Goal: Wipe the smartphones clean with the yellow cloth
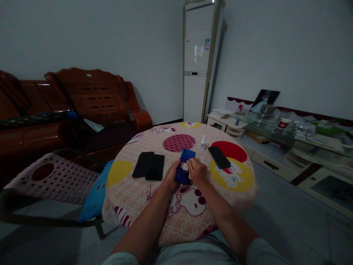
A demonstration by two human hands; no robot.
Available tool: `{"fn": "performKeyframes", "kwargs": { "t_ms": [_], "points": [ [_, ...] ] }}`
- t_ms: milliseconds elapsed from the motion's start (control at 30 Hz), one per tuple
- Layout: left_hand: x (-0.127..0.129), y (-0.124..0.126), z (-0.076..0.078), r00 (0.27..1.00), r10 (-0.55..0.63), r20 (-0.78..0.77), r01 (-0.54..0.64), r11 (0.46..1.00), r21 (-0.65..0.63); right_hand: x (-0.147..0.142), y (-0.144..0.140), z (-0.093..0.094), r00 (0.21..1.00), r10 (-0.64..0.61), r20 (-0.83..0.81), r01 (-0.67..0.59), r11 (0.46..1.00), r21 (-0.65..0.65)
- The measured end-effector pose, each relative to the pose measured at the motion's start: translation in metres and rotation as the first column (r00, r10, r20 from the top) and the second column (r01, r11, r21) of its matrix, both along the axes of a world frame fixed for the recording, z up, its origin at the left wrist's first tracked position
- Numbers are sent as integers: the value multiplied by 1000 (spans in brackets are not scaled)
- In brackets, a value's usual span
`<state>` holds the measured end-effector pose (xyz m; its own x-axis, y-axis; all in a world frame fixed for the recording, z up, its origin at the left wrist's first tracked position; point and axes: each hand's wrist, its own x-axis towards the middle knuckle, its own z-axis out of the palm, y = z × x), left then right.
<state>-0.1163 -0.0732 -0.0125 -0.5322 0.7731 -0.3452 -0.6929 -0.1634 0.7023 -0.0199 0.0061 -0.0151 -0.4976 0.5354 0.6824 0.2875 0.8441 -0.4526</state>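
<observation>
Left hand (171,173) grip closed on blue phone (186,157), tilted above table (138,198). Right hand (197,170) pinches yellow cloth (190,164) against it. Advise steady support, light strokes. Bottle (203,142) just beyond.

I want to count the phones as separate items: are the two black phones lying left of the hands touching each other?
Touching. The head view shows the left black phone and the right black phone side by side on the patterned tablecloth, long edges meeting with no cloth showing between.

Glossy blue phone (186,156), printed cloth table cover (143,198), polished wooden sofa (93,92)
</observation>
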Motion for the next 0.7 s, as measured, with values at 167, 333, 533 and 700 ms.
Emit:
{"fn": "performKeyframes", "kwargs": {
  "t_ms": [167, 333, 533, 700],
  "points": [
    [-5, -1, 6, 991, -63, 117, 60, 998, 26, 1, -4, -1, 1000, 11, -14, -11, 998, -64],
    [-14, -2, 7, 980, -43, 192, 29, 997, 77, 1, -13, -1, 989, 141, -36, -145, 976, -164],
    [-24, -4, 3, 985, 15, 171, -46, 983, 180, 3, -26, 1, 956, 292, 35, -287, 952, -106],
    [-26, -6, 6, 977, 115, 180, -157, 957, 245, 4, -28, -1, 895, 440, 74, -434, 897, -88]
  ]
}}
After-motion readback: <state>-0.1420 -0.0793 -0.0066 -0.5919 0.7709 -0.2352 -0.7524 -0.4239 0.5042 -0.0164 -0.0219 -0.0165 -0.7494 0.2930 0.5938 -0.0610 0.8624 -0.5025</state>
